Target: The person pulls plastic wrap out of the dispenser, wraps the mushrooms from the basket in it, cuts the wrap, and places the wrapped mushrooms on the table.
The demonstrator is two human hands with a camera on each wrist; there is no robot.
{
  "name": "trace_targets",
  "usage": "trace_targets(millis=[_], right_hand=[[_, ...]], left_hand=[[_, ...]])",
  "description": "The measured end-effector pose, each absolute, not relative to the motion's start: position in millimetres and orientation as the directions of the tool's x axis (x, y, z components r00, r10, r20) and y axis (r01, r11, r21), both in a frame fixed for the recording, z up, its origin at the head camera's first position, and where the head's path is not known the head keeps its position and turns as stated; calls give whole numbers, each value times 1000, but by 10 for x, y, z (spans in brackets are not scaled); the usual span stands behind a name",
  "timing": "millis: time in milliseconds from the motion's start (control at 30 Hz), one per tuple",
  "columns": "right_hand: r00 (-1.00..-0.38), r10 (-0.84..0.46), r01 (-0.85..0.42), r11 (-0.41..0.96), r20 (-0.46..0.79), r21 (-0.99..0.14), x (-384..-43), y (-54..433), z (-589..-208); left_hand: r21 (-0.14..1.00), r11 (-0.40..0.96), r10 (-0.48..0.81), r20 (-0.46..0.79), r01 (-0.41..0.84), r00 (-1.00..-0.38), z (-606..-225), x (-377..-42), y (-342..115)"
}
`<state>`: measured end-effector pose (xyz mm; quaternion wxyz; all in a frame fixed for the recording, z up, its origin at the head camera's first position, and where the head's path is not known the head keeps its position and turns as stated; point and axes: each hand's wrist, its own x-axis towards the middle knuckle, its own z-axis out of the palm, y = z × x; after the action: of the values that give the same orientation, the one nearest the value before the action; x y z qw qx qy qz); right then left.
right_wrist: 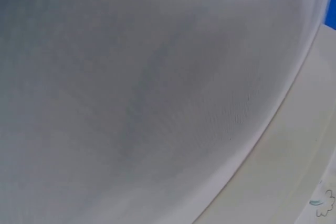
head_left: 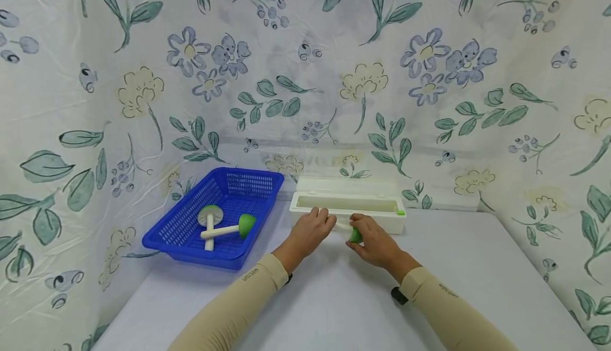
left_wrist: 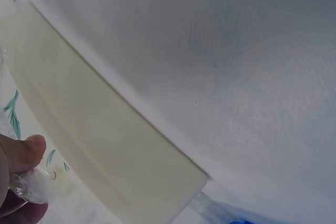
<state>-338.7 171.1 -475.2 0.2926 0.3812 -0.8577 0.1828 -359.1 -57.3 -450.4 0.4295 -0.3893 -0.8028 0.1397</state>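
In the head view, a toy mushroom with a green cap and pale stem (head_left: 341,226) is held level between both hands, in front of a long white box (head_left: 392,226). My left hand (head_left: 309,231) grips the stem end. At the other end, the right hand (head_left: 377,242) has its fingers curled round the green cap (head_left: 355,235). Seen from the left wrist, the thumb (left_wrist: 32,149) and fingers pinch crumpled clear plastic film (left_wrist: 32,186) beside the box. Most of the stem is hidden by the hands. The right wrist view shows no hand.
A blue mesh basket (head_left: 205,258) stands at the left, with two more green-capped mushrooms crossed inside, one upright-facing (head_left: 210,216) and one lying across (head_left: 224,231). The white box has its lid (head_left: 343,185) raised and a green piece (head_left: 401,212) on its rim. Floral cloth hangs behind.
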Motion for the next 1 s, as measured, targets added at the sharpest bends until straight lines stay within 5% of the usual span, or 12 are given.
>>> trace_targets(millis=[233,467,700,867,1000], right_hand=[[-568,-537,-745,657,623,-113,-3360,1721,-4714],[-884,-225,-452,635,410,-626,-3325,1756,-4675],[-984,-99,-173,317,149,-932,-3340,1758,-4702],[-981,-93,-167,-58,172,-984,-3332,1658,-4737],[-982,-44,-167,-247,183,-955,-3304,1566,-4752]], left_hand=[[-527,661,743,561,534,-365,-4526,-3581,-598],[-336,748,636,609,571,-474,-4578,-3554,-652],[-160,790,516,696,592,-500,-4621,-3510,-483],[-4,791,428,717,611,-550,-4681,-3451,-298],[2,758,452,719,653,-528,-4710,-3384,-157]])
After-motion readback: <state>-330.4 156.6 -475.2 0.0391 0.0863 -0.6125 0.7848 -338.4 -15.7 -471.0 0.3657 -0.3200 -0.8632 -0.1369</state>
